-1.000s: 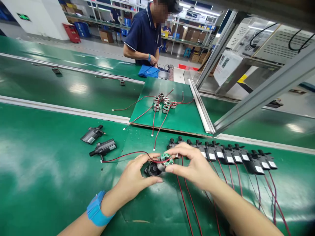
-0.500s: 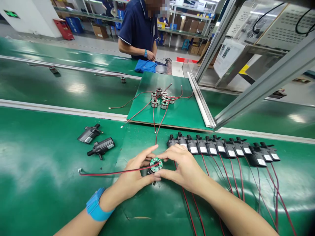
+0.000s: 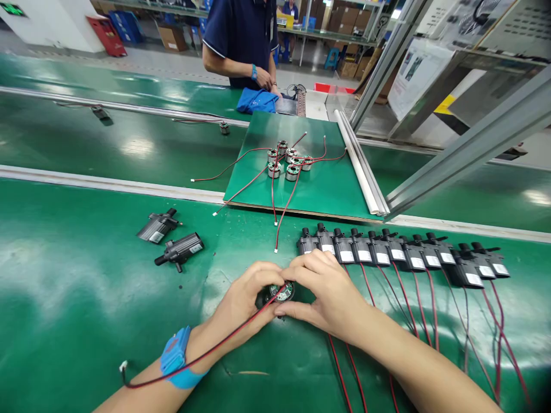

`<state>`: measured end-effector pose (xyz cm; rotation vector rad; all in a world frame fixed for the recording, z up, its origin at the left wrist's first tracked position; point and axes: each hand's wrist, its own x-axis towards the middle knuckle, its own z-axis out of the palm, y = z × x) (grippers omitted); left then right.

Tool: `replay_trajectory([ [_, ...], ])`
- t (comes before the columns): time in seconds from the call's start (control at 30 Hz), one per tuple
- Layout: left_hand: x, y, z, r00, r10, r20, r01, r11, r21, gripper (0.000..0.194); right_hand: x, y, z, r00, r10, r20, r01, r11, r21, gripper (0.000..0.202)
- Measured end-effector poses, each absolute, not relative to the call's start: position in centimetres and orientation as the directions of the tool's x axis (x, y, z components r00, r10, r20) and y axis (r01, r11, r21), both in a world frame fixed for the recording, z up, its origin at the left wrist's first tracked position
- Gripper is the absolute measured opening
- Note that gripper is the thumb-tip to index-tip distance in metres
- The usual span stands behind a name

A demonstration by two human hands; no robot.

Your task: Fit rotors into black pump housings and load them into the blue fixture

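Between my hands stands a small black pump housing (image 3: pixel 263 297), mostly covered by my fingers. In its round opening sits a motor stator (image 3: pixel 284 292) with a green circuit board on top. My left hand (image 3: pixel 247 301) is closed round the housing's left side, fingertips at the rim. My right hand (image 3: pixel 321 289) curls over the right side, its thumb at the near edge and its fingers at the far edge. A red-and-black wire (image 3: pixel 206 351) runs from the board across my left wrist to a white plug (image 3: pixel 123 366).
Two black pumps (image 3: pixel 178 251) lie at left. A row of labelled black pumps (image 3: pixel 379 251) with trailing red wires (image 3: pixel 434 310) stretches along the right. Several wired stators (image 3: pixel 293 172) stand on a raised green board (image 3: pixel 336 198). Beyond it stands a person (image 3: pixel 241 43); a metal frame (image 3: pixel 456 155) rises at right.
The stator has gone lower into the housing, and its board now lies inside the black rim. Its wire has swung down over my left wrist. The view has shifted slightly.
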<state>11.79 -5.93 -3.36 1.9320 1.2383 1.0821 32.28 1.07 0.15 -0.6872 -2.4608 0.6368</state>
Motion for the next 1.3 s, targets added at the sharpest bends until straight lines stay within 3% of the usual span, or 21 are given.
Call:
replay_trajectory([
  [0.2, 11.9, -6.8, -3.0, 0.314, 0.856, 0.411, 0.620, -0.513, 0.594, 0.034, 32.4, 0.4, 0.3, -0.730, 0.529, 0.433, 0.350, 0.833, -0.428, 0.034],
  [0.33, 12.2, -6.5, -2.6, 0.341, 0.904, 0.259, 0.680, -0.427, 0.596, 0.027, 32.0, 0.3, -0.5, -0.729, 0.541, 0.420, 0.383, 0.830, -0.406, 0.029],
  [0.43, 12.4, -6.3, -2.7, 0.298, 0.908, 0.294, 0.636, -0.419, 0.649, 0.034, 31.2, 0.0, -1.2, -0.654, 0.603, 0.456, 0.425, 0.792, -0.438, 0.026],
  [0.57, 12.8, -6.4, -3.3, 0.139, 0.932, 0.335, 0.589, -0.350, 0.728, 0.041, 30.0, -0.1, -1.2, -0.561, 0.680, 0.472, 0.387, 0.720, -0.577, 0.024],
  [0.7, 13.1, -6.0, -3.0, 0.078, 0.986, 0.150, 0.511, -0.169, 0.843, 0.051, 30.6, 1.2, -0.1, -0.472, 0.833, 0.290, 0.248, 0.441, -0.862, 0.025],
  [0.8, 12.7, -5.3, -2.3, 0.112, 0.993, 0.034, 0.507, -0.087, 0.858, 0.045, 33.5, 1.5, 1.1, -0.415, 0.878, 0.238, 0.145, 0.322, -0.936, 0.030],
  [0.9, 11.6, -4.6, -1.6, 0.197, 0.980, 0.033, 0.618, -0.150, 0.771, 0.038, 37.3, -0.2, 1.9, -0.580, 0.748, 0.322, 0.161, 0.493, -0.855, 0.025],
  [1.0, 10.5, -3.9, -1.3, 0.265, 0.959, 0.103, 0.726, -0.268, 0.634, 0.034, 39.9, -3.2, 0.8, -0.829, 0.436, 0.351, 0.137, 0.766, -0.628, 0.027],
  [1.07, 10.3, -3.2, -1.4, 0.257, 0.956, 0.144, 0.809, -0.294, 0.508, 0.033, 40.7, -5.3, -1.1, -0.883, 0.317, 0.346, 0.121, 0.866, -0.485, 0.032],
  [1.17, 10.7, -2.0, -1.8, 0.214, 0.955, 0.203, 0.875, -0.280, 0.395, 0.031, 40.9, -7.5, -4.4, -0.887, 0.291, 0.359, 0.150, 0.916, -0.372, 0.035],
  [1.3, 11.7, -0.7, -2.3, 0.257, 0.939, 0.230, 0.805, -0.339, 0.486, 0.036, 41.0, -8.9, -6.6, -0.850, 0.332, 0.408, 0.202, 0.922, -0.329, 0.040],
])
